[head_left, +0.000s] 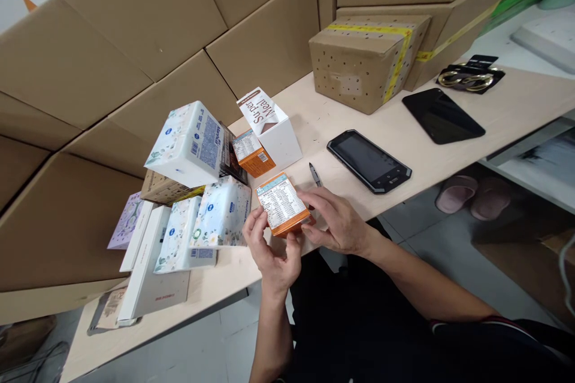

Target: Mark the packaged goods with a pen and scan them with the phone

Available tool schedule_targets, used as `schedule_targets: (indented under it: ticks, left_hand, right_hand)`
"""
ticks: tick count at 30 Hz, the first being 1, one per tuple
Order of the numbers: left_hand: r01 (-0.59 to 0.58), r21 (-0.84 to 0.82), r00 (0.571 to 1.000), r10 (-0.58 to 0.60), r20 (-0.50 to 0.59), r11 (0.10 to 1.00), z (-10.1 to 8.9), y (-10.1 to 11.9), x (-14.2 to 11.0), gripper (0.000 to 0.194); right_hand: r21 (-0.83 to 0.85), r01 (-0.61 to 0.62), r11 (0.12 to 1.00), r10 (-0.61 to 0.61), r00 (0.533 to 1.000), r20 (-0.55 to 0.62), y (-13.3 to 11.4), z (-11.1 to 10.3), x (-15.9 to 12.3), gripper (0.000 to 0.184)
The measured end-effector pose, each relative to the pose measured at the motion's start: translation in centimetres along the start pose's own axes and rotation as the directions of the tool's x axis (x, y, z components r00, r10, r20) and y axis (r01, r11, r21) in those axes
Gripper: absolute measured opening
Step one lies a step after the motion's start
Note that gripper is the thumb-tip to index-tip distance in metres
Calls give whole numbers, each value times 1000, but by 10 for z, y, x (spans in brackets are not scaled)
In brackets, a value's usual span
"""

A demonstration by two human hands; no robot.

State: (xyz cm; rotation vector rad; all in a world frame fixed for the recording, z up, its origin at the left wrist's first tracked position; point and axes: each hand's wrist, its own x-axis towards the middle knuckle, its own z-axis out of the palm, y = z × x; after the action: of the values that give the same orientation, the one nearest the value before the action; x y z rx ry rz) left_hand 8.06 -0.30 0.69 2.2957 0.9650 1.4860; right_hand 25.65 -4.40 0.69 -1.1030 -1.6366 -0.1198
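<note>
Item in handling: a small orange box [284,206] with a white printed panel uppermost, held at the near side of the bench [309,122]. The left hand [272,256] grips it between bent fingers on its left side and the thumb at its near edge. The right hand [339,222] has index finger and thumb parted at the box's right end; whether they pinch it cannot be told.

The hold is judged to be one of steadying and checking or adjusting the right end. Any work there calls for a firm left grip and light right fingertips, so that the card is not crushed.

Containers: the held box's printed panel looks intact; its near end is partly hidden and its contents are not visible. Beyond it, a second orange box [254,154] stands against a white carton [286,145], contents unseen. To the left, a tissue pack [183,142] rests on a patterned carton [160,188]. At the far side, a dotted carton [353,66] bears yellow tape; its inside is not visible.

A pen [315,175] and a black handheld device [369,160] lie to the right.
</note>
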Motion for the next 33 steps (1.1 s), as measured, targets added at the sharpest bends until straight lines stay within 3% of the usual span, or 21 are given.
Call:
schedule_targets:
  ticks: [7, 16, 20, 23, 28, 30, 33]
  left_hand:
    - [14, -49, 1000, -15, -15, 999, 1, 0, -3, 56]
    - [-35, -238, 994, 8, -111, 971, 3, 2, -5, 56]
    - [-68, -247, 995, 47, -89, 967, 3, 3, -5, 55]
    - [-119, -258, 987, 87, -132, 959, 3, 3, -4, 55]
    - [-153, -237, 973, 103, -208, 959, 2, 2, -3, 57]
    - [-147, -243, 977, 103, -187, 959, 1, 1, -3, 57]
    - [-121, -242, 986, 88, -142, 963, 1, -1, -4, 55]
  right_hand:
    - [-220, 32, 975, -26, 999, 28, -2, 4, -3, 78]
    - [-340, 50, 939, -35, 998, 50, -4, 5, 2, 92]
    - [-388, 30, 921, -4, 998, 66, -5, 11, 1, 85]
    - [-310, 20, 951, -19, 1000, 6, -6, 11, 2, 76]
    - [-62, -104, 993, 91, 977, -192, -2, -22, 14, 72]
    - [-102, -156, 982, 123, 953, -278, 5, -45, 26, 68]
    - [-225, -325, 918, 252, 920, -300, 28, -76, 51, 63]
